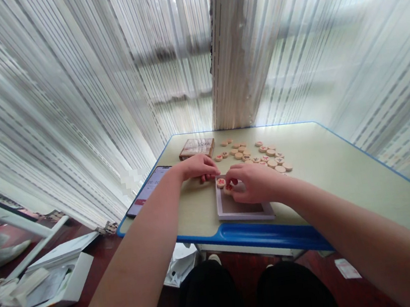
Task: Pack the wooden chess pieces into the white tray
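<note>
A shallow open box [221,212] lies near the table's front edge. Inside its far left corner sits a round wooden Chinese chess piece [221,183] with a red character. My right hand [249,182] reaches over the box, its fingers closed on another red-marked Chinese chess piece [228,189] just beside the first. The hand hides part of the box's inside. My left hand [199,166] is closed, its curled fingertips at the box's far left corner. Beyond the hands, several more Chinese chess pieces [272,163] are scattered, some with red or dark characters, others showing plain wood.
A flat patterned box [196,147] stands at the table's far left. A phone [149,189] with a lit screen lies at the left edge, partly behind my left forearm. The pale table [329,171] has a blue rim. Curtains [179,76] hang behind it.
</note>
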Demonstrator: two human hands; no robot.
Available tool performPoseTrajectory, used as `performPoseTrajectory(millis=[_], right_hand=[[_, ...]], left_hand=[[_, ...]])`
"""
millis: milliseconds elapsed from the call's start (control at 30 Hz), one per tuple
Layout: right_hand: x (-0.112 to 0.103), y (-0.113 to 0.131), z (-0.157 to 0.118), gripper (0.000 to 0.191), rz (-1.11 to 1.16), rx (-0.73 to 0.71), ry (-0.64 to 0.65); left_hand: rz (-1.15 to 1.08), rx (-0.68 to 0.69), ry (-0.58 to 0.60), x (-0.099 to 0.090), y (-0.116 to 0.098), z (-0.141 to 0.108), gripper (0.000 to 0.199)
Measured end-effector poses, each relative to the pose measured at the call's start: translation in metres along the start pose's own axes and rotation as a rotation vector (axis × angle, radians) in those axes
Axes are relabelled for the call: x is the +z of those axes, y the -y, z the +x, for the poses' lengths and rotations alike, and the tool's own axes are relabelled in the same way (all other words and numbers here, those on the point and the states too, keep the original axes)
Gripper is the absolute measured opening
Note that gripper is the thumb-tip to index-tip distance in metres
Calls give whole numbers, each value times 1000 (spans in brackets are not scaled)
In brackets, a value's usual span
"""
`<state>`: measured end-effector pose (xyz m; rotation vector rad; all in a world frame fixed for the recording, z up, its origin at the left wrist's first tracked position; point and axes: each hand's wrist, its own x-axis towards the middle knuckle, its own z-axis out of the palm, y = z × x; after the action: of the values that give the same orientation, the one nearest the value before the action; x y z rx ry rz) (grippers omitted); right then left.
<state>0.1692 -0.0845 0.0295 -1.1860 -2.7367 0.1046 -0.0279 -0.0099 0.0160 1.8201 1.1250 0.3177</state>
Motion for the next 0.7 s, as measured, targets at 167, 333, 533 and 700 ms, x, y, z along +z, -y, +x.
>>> performPoseTrajectory(millis=[167, 333, 533, 700], right_hand=[[7, -5, 6, 22, 8, 49, -131], [14, -6, 12, 23, -40, 52, -122], [16, -6, 12, 25, -28, 51, -145], [17, -8, 13, 22, 11, 16, -145]], left_hand=[[9, 21, 9, 0, 1, 0, 21], [12, 19, 10, 1, 0, 0, 19], [15, 16, 5, 1, -1, 1, 18], [0, 18, 13, 1, 0, 2, 16]])
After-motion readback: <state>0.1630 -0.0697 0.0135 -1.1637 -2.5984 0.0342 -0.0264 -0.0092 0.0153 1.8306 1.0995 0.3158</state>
